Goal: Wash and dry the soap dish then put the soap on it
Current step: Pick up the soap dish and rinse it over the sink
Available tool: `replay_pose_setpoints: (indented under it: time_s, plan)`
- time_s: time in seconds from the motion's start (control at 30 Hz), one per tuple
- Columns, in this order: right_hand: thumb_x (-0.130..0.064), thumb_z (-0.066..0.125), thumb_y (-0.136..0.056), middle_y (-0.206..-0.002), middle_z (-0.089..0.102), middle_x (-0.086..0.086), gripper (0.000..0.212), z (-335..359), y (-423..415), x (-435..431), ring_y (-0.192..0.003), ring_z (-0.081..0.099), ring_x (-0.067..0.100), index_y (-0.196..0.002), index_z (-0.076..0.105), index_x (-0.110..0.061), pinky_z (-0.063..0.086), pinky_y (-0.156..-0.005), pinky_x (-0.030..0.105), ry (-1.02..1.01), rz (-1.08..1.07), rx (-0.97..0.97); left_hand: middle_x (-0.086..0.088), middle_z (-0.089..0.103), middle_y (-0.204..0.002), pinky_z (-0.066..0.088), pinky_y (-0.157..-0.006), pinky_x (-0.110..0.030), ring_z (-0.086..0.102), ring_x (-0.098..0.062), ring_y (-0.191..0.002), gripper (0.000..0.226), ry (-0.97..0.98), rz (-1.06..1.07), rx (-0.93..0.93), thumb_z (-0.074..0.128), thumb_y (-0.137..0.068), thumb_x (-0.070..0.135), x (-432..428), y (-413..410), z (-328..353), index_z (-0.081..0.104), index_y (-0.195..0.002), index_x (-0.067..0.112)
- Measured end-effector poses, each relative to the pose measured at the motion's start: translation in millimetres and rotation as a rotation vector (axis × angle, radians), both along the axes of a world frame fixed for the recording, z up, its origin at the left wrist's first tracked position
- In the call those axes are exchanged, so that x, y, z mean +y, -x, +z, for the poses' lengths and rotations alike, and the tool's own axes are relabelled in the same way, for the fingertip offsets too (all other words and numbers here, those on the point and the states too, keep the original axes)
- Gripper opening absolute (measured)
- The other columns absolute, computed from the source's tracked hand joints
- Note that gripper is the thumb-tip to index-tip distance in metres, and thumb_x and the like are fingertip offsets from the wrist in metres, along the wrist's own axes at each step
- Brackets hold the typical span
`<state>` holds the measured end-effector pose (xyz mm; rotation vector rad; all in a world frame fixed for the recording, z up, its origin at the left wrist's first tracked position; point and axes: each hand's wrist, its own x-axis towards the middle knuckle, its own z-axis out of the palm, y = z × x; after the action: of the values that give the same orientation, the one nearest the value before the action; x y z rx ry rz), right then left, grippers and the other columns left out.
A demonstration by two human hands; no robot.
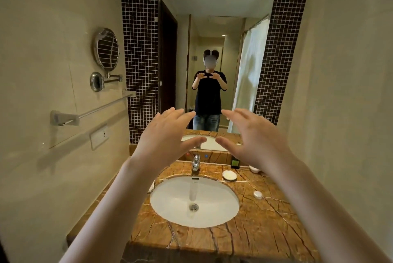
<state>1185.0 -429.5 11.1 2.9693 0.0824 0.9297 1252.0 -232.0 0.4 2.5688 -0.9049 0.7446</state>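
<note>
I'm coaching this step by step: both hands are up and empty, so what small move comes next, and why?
Probably lower the right hand to the soap dish right of the faucet. Both the right hand and the left hand hover open above the sink, and the dish sits untouched on the counter.

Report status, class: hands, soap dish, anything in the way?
Left hand and right hand raised, open, empty. Soap dish untouched on counter, right of faucet. Small white round item nearer. Nothing blocking.
</note>
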Motion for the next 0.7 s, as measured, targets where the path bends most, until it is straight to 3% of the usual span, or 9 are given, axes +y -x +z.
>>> replay_pose_setpoints:
  time_s: [0.23,0.5,0.7]
  plan:
    - [-0.073,0.036,-0.08,-0.143,0.046,-0.006,0.075,-4.6,-78.3,-4.6,-0.127,0.046,0.014,-0.143,0.03,-0.033,0.046,-0.099,0.038,-0.016,-0.018,-0.03,0.0,0.039,-0.149,0.021,-0.113,-0.045,0.027,-0.02,-0.14,0.077,-0.021,-0.008,-0.062,0.04,-0.079,0.069,-6.6,-90.5,-3.1,0.03,-0.143,0.028]
    - [-0.071,0.035,-0.079,-0.136,0.05,-0.005,0.074,2.8,-150.1,-8.5,-0.122,0.048,0.014,-0.142,0.034,-0.031,0.042,-0.096,0.034,-0.032,-0.069,-0.063,-0.001,0.036,-0.151,0.021,-0.115,-0.046,0.024,-0.02,-0.142,0.079,-0.03,-0.07,-0.044,0.04,-0.079,0.071,-14.7,-175.7,7.2,0.029,-0.144,0.028]
    - [-0.069,0.037,-0.081,-0.139,0.048,-0.005,0.072,0.6,-195.7,-15.0,-0.125,0.046,0.013,-0.142,0.033,-0.031,0.042,-0.1,0.039,-0.051,-0.085,-0.018,0.0,0.035,-0.151,0.022,-0.115,-0.045,0.024,-0.019,-0.141,0.076,-0.063,-0.09,-0.022,0.04,-0.081,0.069,-23.3,-222.3,0.2,0.027,-0.145,0.028]
